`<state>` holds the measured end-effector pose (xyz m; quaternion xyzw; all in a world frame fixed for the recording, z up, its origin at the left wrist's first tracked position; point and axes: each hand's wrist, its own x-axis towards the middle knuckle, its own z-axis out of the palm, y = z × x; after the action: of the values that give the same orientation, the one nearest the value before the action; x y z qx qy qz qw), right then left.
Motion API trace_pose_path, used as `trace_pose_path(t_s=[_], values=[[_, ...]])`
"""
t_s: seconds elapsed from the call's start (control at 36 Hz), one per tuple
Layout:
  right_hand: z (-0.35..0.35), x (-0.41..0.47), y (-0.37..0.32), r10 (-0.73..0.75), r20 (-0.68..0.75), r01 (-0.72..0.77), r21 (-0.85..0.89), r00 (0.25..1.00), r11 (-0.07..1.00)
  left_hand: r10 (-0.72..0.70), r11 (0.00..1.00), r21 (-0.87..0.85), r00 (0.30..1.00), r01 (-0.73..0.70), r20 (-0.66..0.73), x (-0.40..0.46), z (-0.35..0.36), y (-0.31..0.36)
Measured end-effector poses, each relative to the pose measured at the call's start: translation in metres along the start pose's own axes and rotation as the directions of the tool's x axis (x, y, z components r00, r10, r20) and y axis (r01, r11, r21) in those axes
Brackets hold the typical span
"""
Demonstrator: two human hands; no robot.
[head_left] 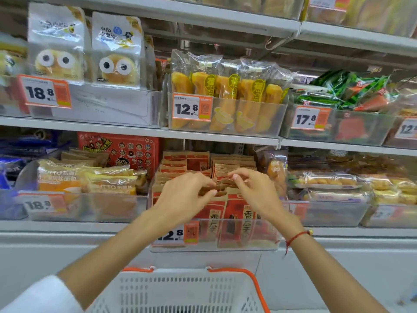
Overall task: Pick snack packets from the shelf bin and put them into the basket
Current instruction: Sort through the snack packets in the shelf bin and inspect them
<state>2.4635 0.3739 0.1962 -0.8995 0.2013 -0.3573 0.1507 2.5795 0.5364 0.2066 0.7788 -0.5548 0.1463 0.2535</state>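
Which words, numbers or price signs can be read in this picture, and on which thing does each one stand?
"18.8": price tag on the upper left bin.
"12.8": price tag on the banana bread bin.
"17.8": price tag on the bin of green packets.
"12.8": price tag on the brown snack packets' bin.
"18.8": blurred price tag on the lower left bin.
The far right price tag is cut off.
Packet lettering and small tag print: too blurred to read reliably.

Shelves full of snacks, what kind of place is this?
Most likely a shop or supermarket. The shelves hold clear bins of packed snacks, orange price tags hang on the bins, and a white shopping basket waits below the person's left hand and right hand.
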Motion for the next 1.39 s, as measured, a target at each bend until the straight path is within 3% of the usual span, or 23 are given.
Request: trace_pose_path(t_s=[0.08, 0.19, 0.5, 0.64, 0.72, 0.83, 0.94, 1.17, 1.28, 1.39], values=[[0.011, -0.017, 0.009, -0.093, -0.153, 0.080, -0.092, 0.984, 0.993, 0.094, 0.995, -0.023, 0.996, -0.094, -0.010, -0.009, 0.011, 0.001], [0.022, -0.027, 0.026, -0.136, -0.161, 0.120, -0.103, 0.977, 0.987, 0.199, 0.980, -0.020, 0.980, -0.199, -0.023, -0.015, 0.015, 0.007], [0.031, -0.036, 0.039, -0.200, -0.114, 0.188, -0.109, 0.973, 0.976, 0.090, 0.989, 0.126, 0.988, -0.075, -0.121, 0.015, 0.020, -0.011], [0.036, -0.039, 0.037, -0.206, -0.202, 0.158, -0.231, 0.957, 0.960, 0.061, 0.978, 0.207, 0.987, -0.029, -0.151, 0.025, 0.027, -0.016], [0.034, -0.043, 0.034, -0.225, -0.284, 0.149, -0.268, 0.932, 0.952, 0.129, 0.949, 0.304, 0.985, -0.089, -0.116, 0.016, 0.036, -0.017], [0.030, -0.048, 0.027, -0.270, -0.325, 0.214, -0.200, 0.906, 0.956, 0.149, 0.926, 0.362, 0.985, -0.108, -0.087, 0.010, 0.041, -0.022], [0.025, -0.052, 0.027, -0.285, -0.260, 0.257, -0.137, 0.923, 0.957, 0.118, 0.923, 0.375, 0.990, -0.081, -0.075, 0.012, 0.045, -0.020], [0.016, -0.047, 0.029, -0.010, -0.213, -0.026, -0.168, 0.977, 0.985, 0.136, 0.929, 0.353, 0.990, -0.110, -0.049, 0.008, 0.043, -0.013], [0.020, -0.042, 0.023, 0.211, -0.174, -0.211, 0.015, 0.962, 0.977, 0.228, 0.931, 0.318, 0.967, -0.181, -0.118, 0.006, 0.046, -0.007], [0.028, -0.036, 0.015, 0.276, -0.203, -0.239, 0.190, 0.939, 0.952, 0.211, 0.948, 0.265, 0.971, -0.175, -0.112, 0.006, 0.045, 0.007]])
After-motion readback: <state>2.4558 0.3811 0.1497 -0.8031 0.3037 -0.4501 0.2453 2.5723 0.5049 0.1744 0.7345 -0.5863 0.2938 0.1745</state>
